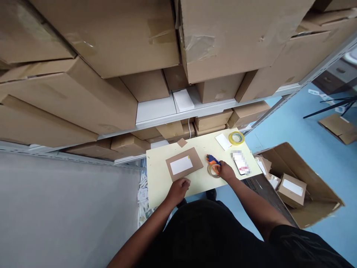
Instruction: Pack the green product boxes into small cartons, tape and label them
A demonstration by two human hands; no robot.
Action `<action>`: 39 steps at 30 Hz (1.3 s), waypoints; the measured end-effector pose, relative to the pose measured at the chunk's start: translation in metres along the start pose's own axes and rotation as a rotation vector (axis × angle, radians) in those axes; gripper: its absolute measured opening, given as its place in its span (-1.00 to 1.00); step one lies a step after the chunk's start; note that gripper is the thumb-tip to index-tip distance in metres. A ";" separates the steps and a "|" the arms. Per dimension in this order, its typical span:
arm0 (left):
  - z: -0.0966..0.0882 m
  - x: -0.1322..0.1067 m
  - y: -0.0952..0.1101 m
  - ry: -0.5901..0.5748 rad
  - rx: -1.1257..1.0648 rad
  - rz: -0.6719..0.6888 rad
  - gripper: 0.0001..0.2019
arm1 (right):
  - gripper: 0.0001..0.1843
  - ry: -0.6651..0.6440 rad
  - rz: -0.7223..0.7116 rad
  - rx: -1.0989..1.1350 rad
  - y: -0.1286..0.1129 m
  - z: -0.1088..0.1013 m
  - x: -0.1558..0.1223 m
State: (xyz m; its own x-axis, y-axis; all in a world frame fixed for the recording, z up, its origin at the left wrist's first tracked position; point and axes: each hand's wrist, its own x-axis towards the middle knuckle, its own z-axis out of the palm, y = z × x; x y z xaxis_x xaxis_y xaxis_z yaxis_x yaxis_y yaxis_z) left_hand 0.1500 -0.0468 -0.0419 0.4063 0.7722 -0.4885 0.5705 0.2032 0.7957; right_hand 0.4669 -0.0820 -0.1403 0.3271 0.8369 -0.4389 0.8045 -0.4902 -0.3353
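Observation:
My right hand [226, 171] is wrapped round the handle of a blue and orange tape dispenser [213, 160], which carries a roll of clear tape, over the middle of the pale yellow table [157, 191]. At the table's front edge, my left hand [179, 189] is closed, its fingers curled in; whether anything small is in them is hidden. Just beyond it lies a flat brown cardboard mailer [197, 159] with a white label [181, 165] on top. A small brown cardboard piece [182, 142] rests behind the mailer.
A yellow tape roll [236, 138], white paper [222, 142] and a phone [241, 163] lie on the table's right. Beside it, a large open carton [320, 201] holds labelled parcels. Shelves [156, 113] stacked with boxes stand close in front, overhanging the table's far side.

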 end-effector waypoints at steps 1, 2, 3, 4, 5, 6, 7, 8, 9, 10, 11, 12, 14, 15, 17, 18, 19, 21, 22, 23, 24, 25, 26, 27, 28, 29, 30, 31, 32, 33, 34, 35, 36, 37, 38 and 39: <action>0.007 0.014 0.014 -0.004 -0.077 -0.074 -0.61 | -0.55 0.040 -0.058 0.029 -0.002 0.000 -0.006; 0.014 0.029 0.027 -0.013 -0.156 -0.137 -0.56 | -0.49 0.088 -0.128 0.062 -0.004 0.000 -0.014; 0.019 0.044 0.038 -0.046 -0.225 -0.180 -0.51 | -0.43 0.138 -0.202 0.097 -0.005 0.000 -0.023; 0.025 0.057 0.047 -0.078 -0.275 -0.215 -0.48 | -0.38 0.188 -0.267 0.131 -0.006 0.001 -0.033; 0.030 0.067 0.055 -0.111 -0.313 -0.240 -0.47 | -0.34 0.225 -0.311 0.160 -0.007 0.002 -0.044; 0.034 0.075 0.060 -0.130 -0.335 -0.261 -0.48 | -0.32 0.244 -0.328 0.184 -0.009 0.003 -0.054; 0.038 0.080 0.063 -0.137 -0.349 -0.277 -0.51 | -0.30 0.253 -0.325 0.208 -0.011 0.004 -0.064; 0.042 0.083 0.065 -0.135 -0.359 -0.288 -0.55 | -0.29 0.255 -0.311 0.234 -0.013 0.005 -0.072; 0.046 0.084 0.066 -0.131 -0.370 -0.299 -0.59 | -0.29 0.253 -0.293 0.262 -0.016 0.005 -0.079; 0.050 0.083 0.067 -0.129 -0.383 -0.308 -0.63 | -0.28 0.248 -0.273 0.294 -0.019 0.005 -0.084; 0.054 0.082 0.067 -0.132 -0.397 -0.316 -0.67 | -0.26 0.238 -0.250 0.329 -0.022 0.003 -0.087; 0.057 0.081 0.068 -0.136 -0.407 -0.319 -0.70 | -0.25 0.222 -0.224 0.366 -0.025 0.002 -0.088; 0.064 0.081 0.072 -0.128 -0.393 -0.309 -0.74 | -0.22 0.182 -0.175 0.433 -0.030 -0.002 -0.087; 0.068 0.083 0.075 -0.116 -0.362 -0.298 -0.75 | -0.22 0.169 -0.155 0.456 -0.032 -0.003 -0.085; 0.072 0.089 0.081 -0.099 -0.227 -0.270 -0.76 | -0.24 0.162 -0.134 0.477 -0.032 -0.006 -0.081; 0.074 0.093 0.085 -0.097 -0.146 -0.263 -0.77 | -0.25 0.167 -0.134 0.478 -0.032 -0.008 -0.079; 0.074 0.097 0.089 -0.096 -0.082 -0.266 -0.78 | -0.26 0.175 -0.134 0.477 -0.030 -0.009 -0.078; 0.073 0.109 0.096 -0.105 0.088 -0.221 -0.80 | -0.29 0.179 -0.130 0.472 -0.026 -0.013 -0.075; 0.072 0.115 0.099 -0.117 0.211 -0.166 -0.80 | -0.32 0.168 -0.121 0.476 -0.024 -0.014 -0.074; 0.070 0.124 0.103 -0.137 0.346 -0.101 -0.79 | -0.35 0.147 -0.101 0.490 -0.021 -0.016 -0.073; 0.068 0.133 0.108 -0.160 0.486 -0.036 -0.78 | -0.40 0.116 -0.074 0.513 -0.018 -0.017 -0.072; 0.065 0.145 0.112 -0.181 0.611 0.018 -0.78 | -0.44 0.083 -0.042 0.543 -0.015 -0.018 -0.070; 0.063 0.158 0.116 -0.196 0.696 0.046 -0.78 | -0.49 0.050 -0.005 0.576 -0.012 -0.017 -0.069; 0.061 0.172 0.119 -0.198 0.737 0.047 -0.78 | -0.53 0.018 0.035 0.607 -0.008 -0.016 -0.067; 0.059 0.187 0.122 -0.189 0.787 0.053 -0.78 | -0.57 -0.017 0.081 0.636 -0.004 -0.014 -0.065; 0.058 0.201 0.123 -0.190 0.842 0.059 -0.77 | -0.61 -0.055 0.135 0.667 0.000 -0.012 -0.063; 0.057 0.214 0.123 -0.206 0.892 0.065 -0.77 | -0.65 -0.104 0.192 0.704 0.003 -0.008 -0.061; 0.058 0.226 0.122 -0.232 0.940 0.067 -0.79 | -0.68 -0.160 0.247 0.746 0.006 -0.004 -0.058; 0.059 0.236 0.119 -0.260 0.984 0.063 -0.80 | -0.70 -0.215 0.293 0.792 0.007 0.001 -0.056; 0.061 0.244 0.115 -0.287 1.025 0.058 -0.81 | -0.70 -0.262 0.329 0.834 0.007 0.006 -0.053; 0.064 0.250 0.111 -0.309 1.063 0.050 -0.80 | -0.70 -0.301 0.353 0.866 0.005 0.012 -0.050; 0.068 0.255 0.107 -0.325 1.098 0.043 -0.80 | -0.70 -0.330 0.370 0.888 0.002 0.017 -0.047; 0.071 0.258 0.103 -0.334 1.131 0.039 -0.79 | -0.69 -0.356 0.384 0.905 -0.001 0.024 -0.044; 0.074 0.261 0.099 -0.338 1.161 0.036 -0.79 | -0.69 -0.383 0.397 0.925 -0.006 0.030 -0.042; 0.077 0.263 0.095 -0.338 1.188 0.034 -0.78 | -0.68 -0.414 0.411 0.947 -0.010 0.037 -0.041; 0.079 0.265 0.092 -0.336 1.212 0.033 -0.76 | -0.67 -0.449 0.422 0.975 -0.014 0.044 -0.040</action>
State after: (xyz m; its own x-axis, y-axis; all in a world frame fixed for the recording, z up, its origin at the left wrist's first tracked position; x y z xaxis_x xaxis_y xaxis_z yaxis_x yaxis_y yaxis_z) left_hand 0.3663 0.1291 -0.1265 0.4926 0.5391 -0.6832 0.7718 -0.6333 0.0568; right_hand 0.4211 -0.1189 -0.1545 0.1158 0.4956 -0.8608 -0.1155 -0.8540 -0.5072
